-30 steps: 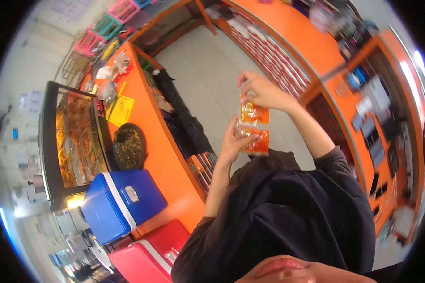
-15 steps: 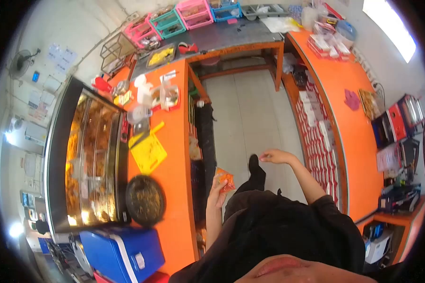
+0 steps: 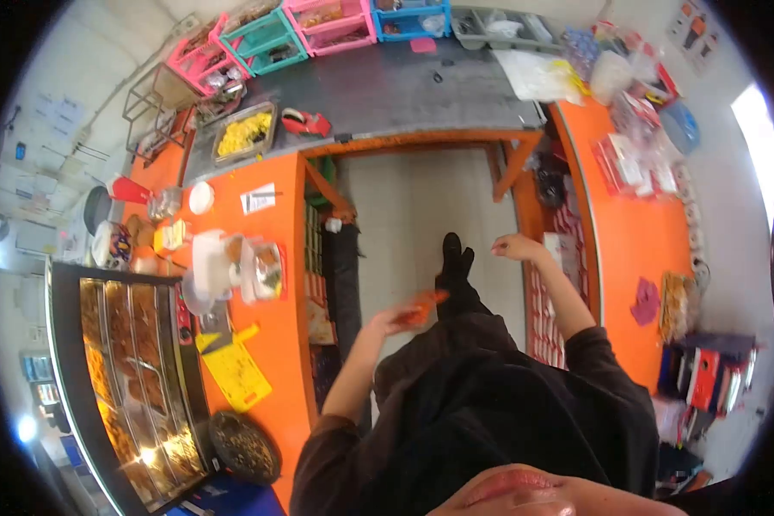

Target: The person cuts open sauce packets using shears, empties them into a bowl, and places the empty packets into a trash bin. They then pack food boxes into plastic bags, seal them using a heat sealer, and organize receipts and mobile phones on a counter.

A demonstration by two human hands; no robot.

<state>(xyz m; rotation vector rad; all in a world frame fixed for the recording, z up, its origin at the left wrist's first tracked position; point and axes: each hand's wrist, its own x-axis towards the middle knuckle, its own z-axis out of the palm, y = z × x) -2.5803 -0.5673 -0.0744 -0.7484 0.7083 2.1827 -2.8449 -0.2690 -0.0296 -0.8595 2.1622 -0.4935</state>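
Observation:
My left hand (image 3: 396, 319) is closed around a small orange packet (image 3: 421, 310), which is blurred, over the floor between the counters. Out in front of my body on the right, my right hand (image 3: 514, 248) hangs in the air with its fingers curled; whether anything small is between them cannot be made out. To the left, the orange counter (image 3: 279, 344) carries a yellow cutting board (image 3: 235, 371) with a knife, and beyond it an open container with food (image 3: 263, 271).
A glass display case (image 3: 138, 378) and a round dark tray (image 3: 245, 447) are at left. The dark table (image 3: 378, 86) ahead bears a tray of yellow pieces (image 3: 245, 133) and colored racks. Another orange counter (image 3: 632, 331) runs along the right, with boxes below it.
The view has moved forward toward the dark table, and the feet are now both visible. My left hand has swung outward with the packet still held.

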